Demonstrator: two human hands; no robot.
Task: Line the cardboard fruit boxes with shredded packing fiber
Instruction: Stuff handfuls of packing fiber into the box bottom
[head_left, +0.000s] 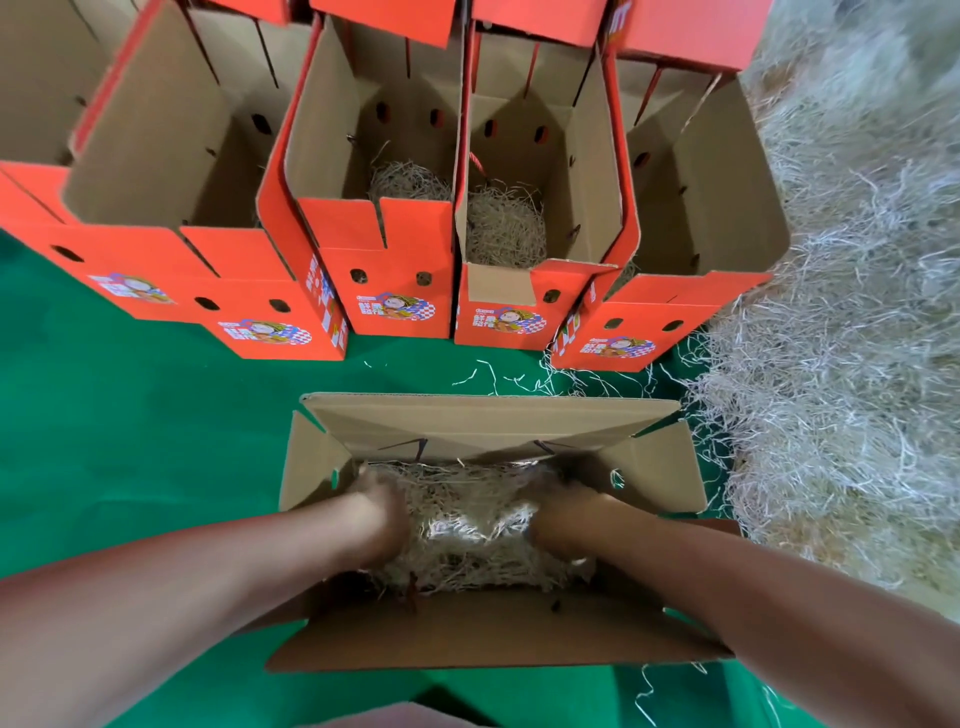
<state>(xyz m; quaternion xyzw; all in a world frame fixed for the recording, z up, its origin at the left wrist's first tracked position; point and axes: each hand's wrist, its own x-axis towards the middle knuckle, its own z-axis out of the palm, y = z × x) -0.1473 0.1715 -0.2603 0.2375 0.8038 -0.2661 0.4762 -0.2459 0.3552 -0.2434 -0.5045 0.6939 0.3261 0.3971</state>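
Reaching into the near cardboard box (655, 460), the left hand (382, 512) and right hand (558, 512) sink into the shredded fiber (467, 525) on its floor; blur hides whether their fingers spread or grip; orange boxes (400, 291) stand beyond on the green mat (130, 415); a loose fiber heap (831, 364) lies right.

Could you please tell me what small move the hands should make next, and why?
Probably push the fiber outward toward the box ends: the left hand and right hand sit in a central heap, and the right end looks bare.
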